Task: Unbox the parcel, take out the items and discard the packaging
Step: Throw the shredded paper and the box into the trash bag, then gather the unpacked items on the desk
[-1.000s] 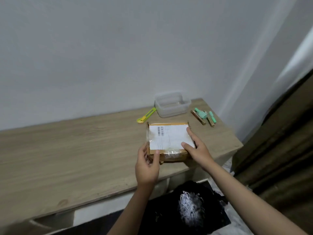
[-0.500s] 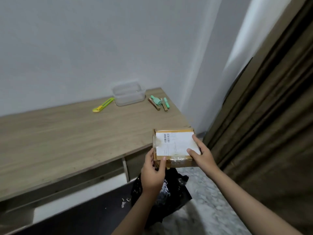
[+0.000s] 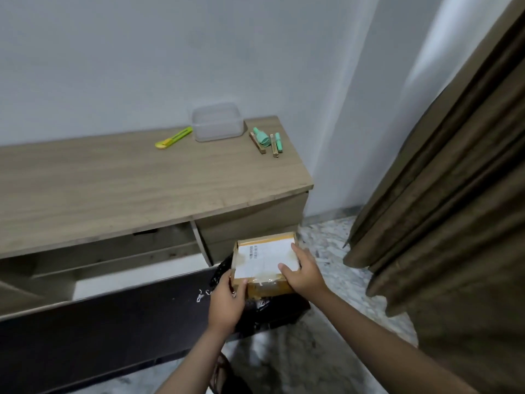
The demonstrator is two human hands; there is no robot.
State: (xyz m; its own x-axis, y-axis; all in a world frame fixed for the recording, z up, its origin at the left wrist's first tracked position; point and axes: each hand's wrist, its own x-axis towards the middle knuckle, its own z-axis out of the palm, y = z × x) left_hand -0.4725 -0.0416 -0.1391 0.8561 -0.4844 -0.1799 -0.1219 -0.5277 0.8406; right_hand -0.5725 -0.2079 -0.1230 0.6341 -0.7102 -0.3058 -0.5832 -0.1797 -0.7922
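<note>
Holding: we have the parcel (image 3: pixel 265 263) in both hands, off the tabletop (image 3: pixel 113 189) and low in front of the desk's drawer block, over a black bag (image 3: pixel 272 308) on the floor.
Parcel: a flat brown cardboard box with a white shipping label and barcode on top, clear tape across its near edge, unopened as far as we can see.
Left hand (image 3: pixel 227 301): we grip the near left corner, thumb curled up onto the top edge, fingers hidden under the box.
Right hand (image 3: pixel 302 273): we clasp the near right corner, thumb lying on the label, fingers wrapped along the right side.
Black bag: dark plastic, directly beneath the parcel and our hands, mostly hidden by them.
Tabletop: light wood, against the white wall, well above and behind the parcel.
Yellow-green cutter (image 3: pixel 174 137): lies near the back of the tabletop, just left of a clear plastic container (image 3: pixel 217 122).
Green items (image 3: pixel 267 139): small mint pieces with wooden sticks, right of the container near the tabletop's right end.
Curtain (image 3: pixel 454 194): brown, hanging at the right.
Floor (image 3: pixel 326 351): pale marbled tile.
</note>
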